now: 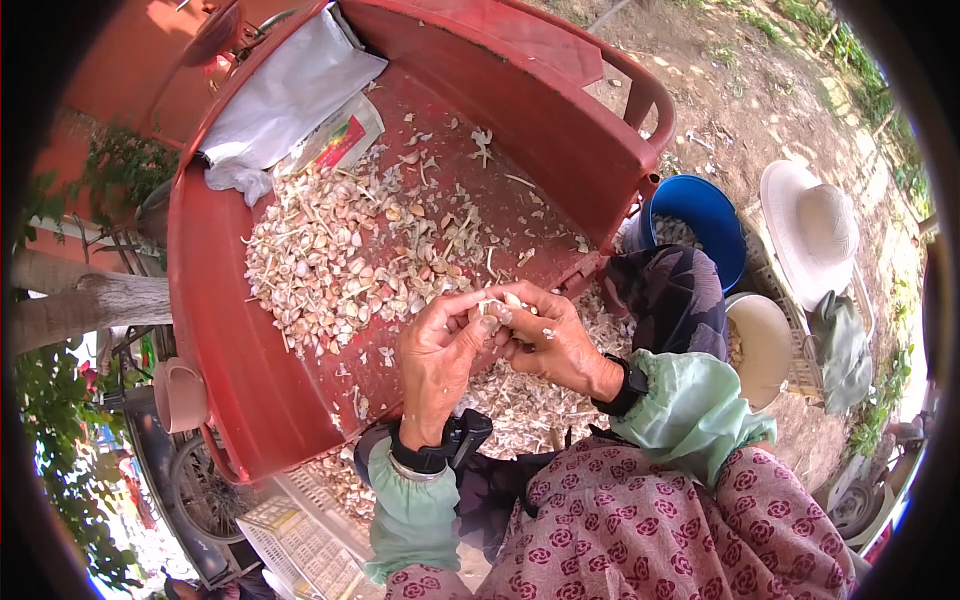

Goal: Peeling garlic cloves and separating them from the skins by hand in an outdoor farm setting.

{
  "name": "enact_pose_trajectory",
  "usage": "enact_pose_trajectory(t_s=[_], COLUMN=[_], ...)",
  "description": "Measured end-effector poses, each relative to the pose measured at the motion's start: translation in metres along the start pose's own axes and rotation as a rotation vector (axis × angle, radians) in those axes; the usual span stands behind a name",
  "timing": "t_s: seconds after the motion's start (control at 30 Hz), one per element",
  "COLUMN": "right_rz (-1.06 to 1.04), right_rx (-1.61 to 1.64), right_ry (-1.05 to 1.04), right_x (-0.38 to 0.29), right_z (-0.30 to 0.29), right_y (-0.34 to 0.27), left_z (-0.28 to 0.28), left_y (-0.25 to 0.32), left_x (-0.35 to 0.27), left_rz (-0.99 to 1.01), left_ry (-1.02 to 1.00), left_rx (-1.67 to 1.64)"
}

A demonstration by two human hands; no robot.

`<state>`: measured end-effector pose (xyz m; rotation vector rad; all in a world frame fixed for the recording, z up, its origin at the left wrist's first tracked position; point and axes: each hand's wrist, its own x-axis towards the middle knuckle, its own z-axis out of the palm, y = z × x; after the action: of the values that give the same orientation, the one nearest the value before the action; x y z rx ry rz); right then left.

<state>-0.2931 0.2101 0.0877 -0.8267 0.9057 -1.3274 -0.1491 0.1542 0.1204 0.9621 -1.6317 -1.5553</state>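
Both hands meet over the front edge of a red metal cart bed (420, 97). My left hand (442, 349) pinches a garlic clove (491, 306) between thumb and fingers. My right hand (551, 341) grips the same bit of garlic from the other side, its thumb and forefinger bent around it. Fingers partly hide the garlic, and flecks of skin stick to both hands. Just beyond them, a heap of unpeeled garlic cloves (322, 262) is spread on the cart bed, mixed with dry stalks and papery skins.
A white plastic sack (292, 97) lies at the bed's far left. To the right stand a blue bucket (701, 202) with pale cloves, a cream bucket (772, 352) and a crate (765, 247) bearing a sun hat (814, 225). Garlic husks (532, 405) litter the ground below my hands.
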Motion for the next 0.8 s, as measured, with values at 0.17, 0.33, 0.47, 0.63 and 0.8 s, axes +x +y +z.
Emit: enact_pose_trajectory(t_s=[0.17, 0.33, 0.47, 0.63, 0.8], right_rz=[0.070, 0.012, 0.004, -0.109, -0.257], right_rx=[0.343, 0.279, 0.328, 0.212, 0.025], right_ry=[0.054, 0.014, 0.006, 0.082, 0.030], right_x=[-0.020, -0.034, -0.040, -0.054, -0.055], right_z=[0.020, 0.031, 0.037, 0.030, 0.031], right_y=[0.007, 0.001, -0.007, -0.018, -0.019], left_z=[0.005, 0.002, 0.009, 0.030, 0.038], left_y=[0.017, 0.008, 0.003, 0.029, 0.034], left_x=[-0.034, -0.053, -0.054, -0.062, -0.063], left_rz=[0.077, 0.047, -0.027, 0.014, 0.035], left_ry=[0.070, 0.120, 0.156, 0.038, 0.134], left_rx=[0.028, -0.181, -0.593, -0.345, -0.169])
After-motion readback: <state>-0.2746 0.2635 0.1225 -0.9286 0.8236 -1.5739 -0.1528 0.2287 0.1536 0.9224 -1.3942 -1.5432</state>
